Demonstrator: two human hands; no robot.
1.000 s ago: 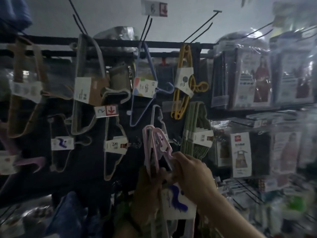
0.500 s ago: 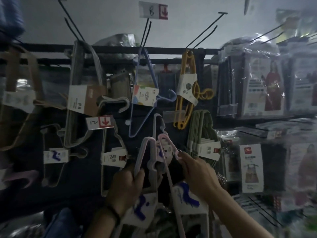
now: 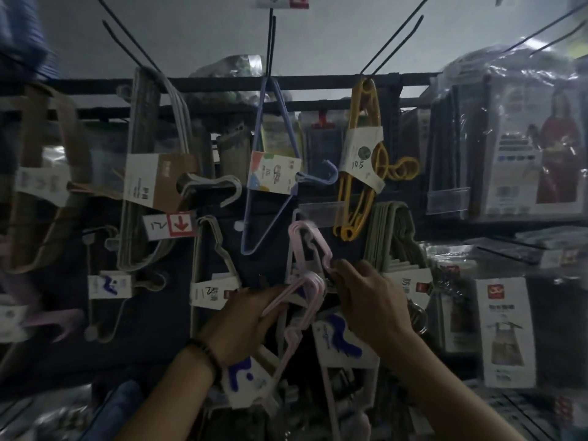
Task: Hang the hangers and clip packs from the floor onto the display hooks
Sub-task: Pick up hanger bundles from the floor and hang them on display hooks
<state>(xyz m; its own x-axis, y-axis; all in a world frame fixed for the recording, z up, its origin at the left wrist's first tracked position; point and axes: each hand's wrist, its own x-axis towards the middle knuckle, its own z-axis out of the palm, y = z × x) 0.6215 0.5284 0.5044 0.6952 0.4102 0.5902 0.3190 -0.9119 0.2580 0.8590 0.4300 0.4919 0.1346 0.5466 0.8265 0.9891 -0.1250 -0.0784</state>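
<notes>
Pink plastic is what you are working with: two packs of pink hangers, held together a second ago, are now split between your hands. The upper pink pack [image 3: 313, 246] has risen since half a second ago. Its curved top now sits just under the clear label strip [image 3: 318, 213], between the blue hanger [image 3: 270, 186] and the green hangers [image 3: 394, 237]. Your right hand [image 3: 372, 303] pinches it at the bend on its right edge, fingers curled in. The lower pink pack [image 3: 296, 292] has dropped and tilted. Your left hand [image 3: 245, 323] grips it with fingers wrapped round the bars, and its scribbled card [image 3: 245, 377] hangs below the wrist.

That separation suggests you are hanging them one at a time, upper pack first. Whether it has caught a hook yet cannot be told, as the peg there is lost in the dark. Neither pack looks released, so both still count as unhung.

Further out, the yellow hangers [image 3: 359, 154] hang from the black rail [image 3: 222, 84], and a price tag with a red arrow [image 3: 168, 224] sits well to the left.
</notes>
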